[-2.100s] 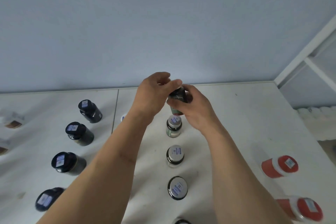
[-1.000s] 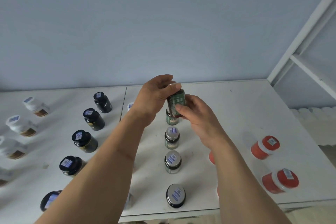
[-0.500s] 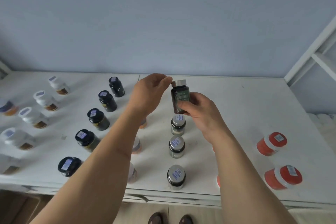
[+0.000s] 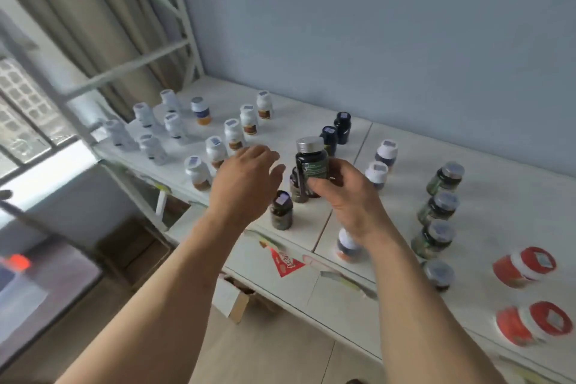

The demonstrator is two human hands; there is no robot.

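My right hand (image 4: 344,193) grips a dark bottle (image 4: 311,162) with a silver cap and a green label, upright above the white table (image 4: 505,227). My left hand (image 4: 246,184) hovers just left of the bottle, fingers relaxed, holding nothing. Under the hands stand dark bottles with tagged caps (image 4: 281,210), partly hidden by my hands. A row of matching dark glass jars with silver lids (image 4: 438,209) runs down the table to the right of my right hand.
Several white bottles (image 4: 215,149) stand on the table's left part, two navy ones (image 4: 342,126) near the wall. Red jars (image 4: 526,265) lie on their sides at the right. A white metal frame (image 4: 149,56) and curtains are at the left; a cardboard box (image 4: 232,296) sits below the table edge.
The view has swung left and pulled back, showing the window and frame. My left hand has come off the bottle and drifted left; my right hand still holds the bottle upright.
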